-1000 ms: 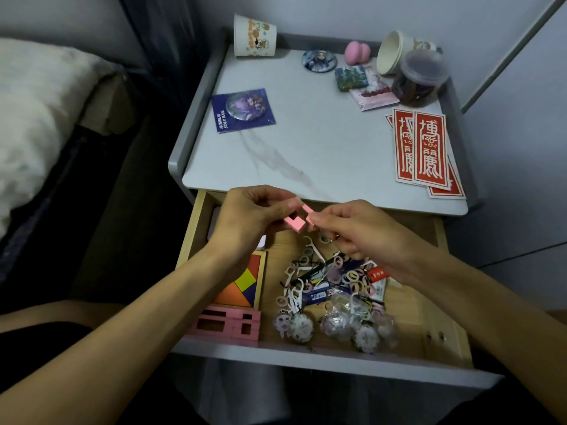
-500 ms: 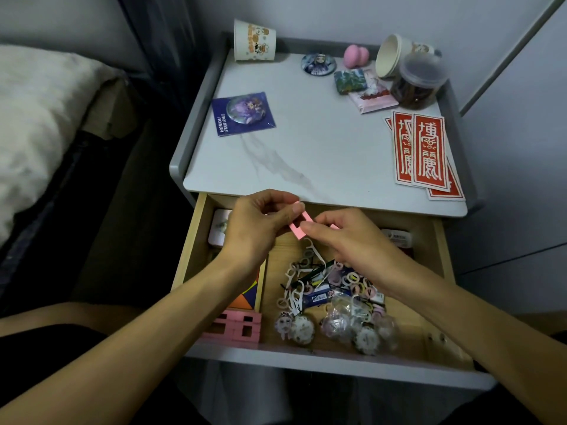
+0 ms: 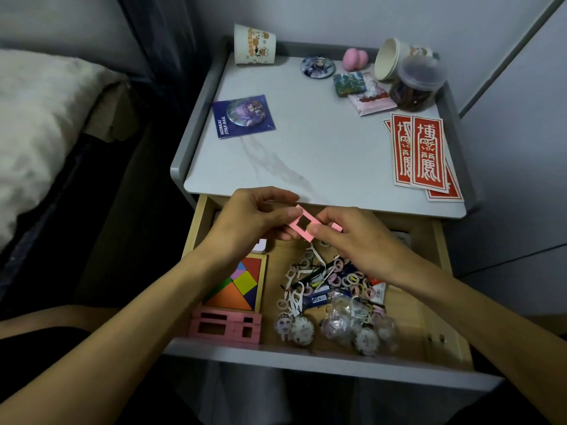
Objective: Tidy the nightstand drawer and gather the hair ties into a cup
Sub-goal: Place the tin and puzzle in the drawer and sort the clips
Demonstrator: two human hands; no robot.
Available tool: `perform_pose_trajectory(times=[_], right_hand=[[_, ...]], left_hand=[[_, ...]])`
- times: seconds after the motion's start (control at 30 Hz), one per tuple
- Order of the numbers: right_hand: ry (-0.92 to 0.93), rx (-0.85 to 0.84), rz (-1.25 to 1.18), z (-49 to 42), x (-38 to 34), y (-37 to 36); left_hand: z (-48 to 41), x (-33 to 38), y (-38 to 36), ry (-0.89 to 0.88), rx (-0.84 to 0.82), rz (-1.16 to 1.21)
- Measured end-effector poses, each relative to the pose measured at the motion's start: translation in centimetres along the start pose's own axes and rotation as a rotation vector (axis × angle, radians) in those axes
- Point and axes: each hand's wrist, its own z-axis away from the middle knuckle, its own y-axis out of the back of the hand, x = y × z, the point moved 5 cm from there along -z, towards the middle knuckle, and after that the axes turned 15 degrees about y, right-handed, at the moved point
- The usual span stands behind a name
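Observation:
Both hands hold a small pink block piece [image 3: 302,229] with a square hole above the back of the open wooden drawer [image 3: 429,305]. My left hand [image 3: 251,219] pinches its left end and my right hand [image 3: 343,234] pinches its right end. Below the right hand lies a heap of small coloured hair ties [image 3: 352,280] mixed with floss picks and packets. An upturned printed paper cup [image 3: 254,46] stands at the nightstand's back left. A second cup [image 3: 388,58] lies on its side at the back right.
In the drawer lie a tangram puzzle [image 3: 239,283], a stack of pink blocks [image 3: 227,328] and several round charms [image 3: 302,329]. On the nightstand top [image 3: 322,148] are badges, a pink sponge [image 3: 354,58], a lidded jar [image 3: 418,84] and red envelopes [image 3: 420,151]. A bed is to the left.
The pink piece has been turned between my fingers so its square hole now faces up. Both hands stay above the drawer's back.

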Motion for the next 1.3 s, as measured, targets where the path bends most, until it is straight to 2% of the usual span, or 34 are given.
perform_pose_trajectory(times=[0.17,0.5,0.7,0.97,1.3], right_hand=[[0.020,-0.039,0.026,0.1,0.0,-0.1],[-0.005,0.004,-0.086,-0.1,0.1,-0.1],[-0.122,0.056,-0.362,0.2,0.6,-0.4],[-0.118,0.143,-0.324,0.5,0.2,-1.0],[-0.171,0.136,-0.371,0.5,0.2,-1.0]], left_hand=[[-0.2,-0.2,-0.3,-0.031,-0.036,-0.032],[-0.5,-0.6,-0.2,0.028,-0.038,0.084],[-0.8,-1.0,-0.3,0.081,-0.046,0.136],[-0.9,-1.5,-0.4,0.046,0.004,0.131],[-0.3,-1.0,-0.5,-0.017,0.031,0.091]])
